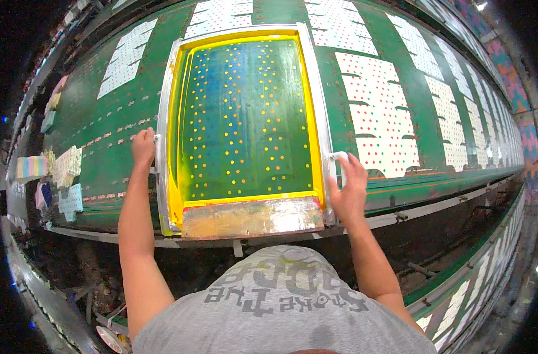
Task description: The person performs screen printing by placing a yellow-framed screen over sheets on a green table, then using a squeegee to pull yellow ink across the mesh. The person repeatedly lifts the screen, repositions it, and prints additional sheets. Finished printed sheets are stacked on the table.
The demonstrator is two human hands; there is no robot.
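A rectangular screen-printing frame [309,71] with silver edges, a yellow-inked border and a green mesh with rows of yellow and orange dots [242,118] lies on the green print table. My left hand [144,146] is closed on the handle at the frame's left side. My right hand [350,180] is closed round the white handle [339,157] on its right side. A smeared metal plate [251,218] spans the frame's near end.
White cut pieces with coloured dots [375,112] lie in rows along the green table [97,171]. Folded pastel fabrics [67,168] sit at the left. The table's near rail [387,218] runs beside me, above a dark gap, with another printing table [463,301] at lower right.
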